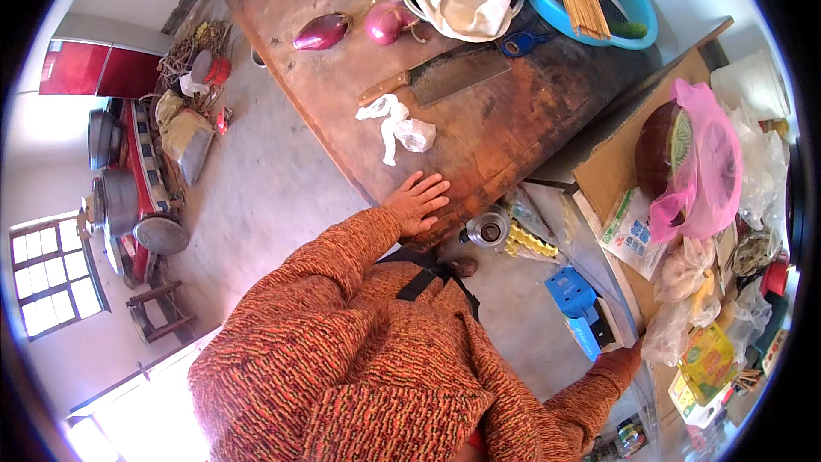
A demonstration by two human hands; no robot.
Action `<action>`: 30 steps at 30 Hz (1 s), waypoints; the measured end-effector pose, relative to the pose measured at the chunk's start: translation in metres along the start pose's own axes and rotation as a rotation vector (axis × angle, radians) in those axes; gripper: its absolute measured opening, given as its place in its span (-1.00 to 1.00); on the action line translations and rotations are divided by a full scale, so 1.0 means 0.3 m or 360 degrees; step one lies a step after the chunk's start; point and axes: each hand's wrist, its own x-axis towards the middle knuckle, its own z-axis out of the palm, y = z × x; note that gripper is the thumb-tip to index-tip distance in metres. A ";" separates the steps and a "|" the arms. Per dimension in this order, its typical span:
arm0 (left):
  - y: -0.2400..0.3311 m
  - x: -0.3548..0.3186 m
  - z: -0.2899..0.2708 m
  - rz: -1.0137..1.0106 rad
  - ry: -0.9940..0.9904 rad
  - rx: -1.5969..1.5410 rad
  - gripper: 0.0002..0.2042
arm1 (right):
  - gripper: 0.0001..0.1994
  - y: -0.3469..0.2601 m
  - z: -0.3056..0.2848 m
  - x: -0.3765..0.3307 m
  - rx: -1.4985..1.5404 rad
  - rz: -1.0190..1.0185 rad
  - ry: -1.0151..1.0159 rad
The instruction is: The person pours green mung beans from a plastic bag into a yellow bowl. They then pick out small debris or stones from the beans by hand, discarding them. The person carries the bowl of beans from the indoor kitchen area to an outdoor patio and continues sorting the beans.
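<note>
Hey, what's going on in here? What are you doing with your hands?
A person in an orange-and-black knitted sweater has the left hand resting on the edge of a wooden table. The right hand is down beside a clear plastic bag; its fingers are mostly hidden, so I can't tell if it's holding anything. Neither hand is on the cleaver, which lies flat on the table.
</note>
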 end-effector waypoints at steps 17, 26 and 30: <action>-0.090 -0.034 -0.018 -0.0023 -0.0067 -0.0041 -0.51 | -0.73 -0.098 -0.081 -0.108 0.0132 -0.0023 0.0037; -0.255 -0.103 -0.120 0.0041 0.0025 -0.0140 -0.50 | -0.75 -0.373 -0.137 -0.524 0.0357 0.0040 0.0050; -0.341 -0.088 -0.151 0.0076 -0.0019 -0.0138 -0.50 | -0.75 -0.496 -0.109 -0.753 0.0520 0.0119 -0.0024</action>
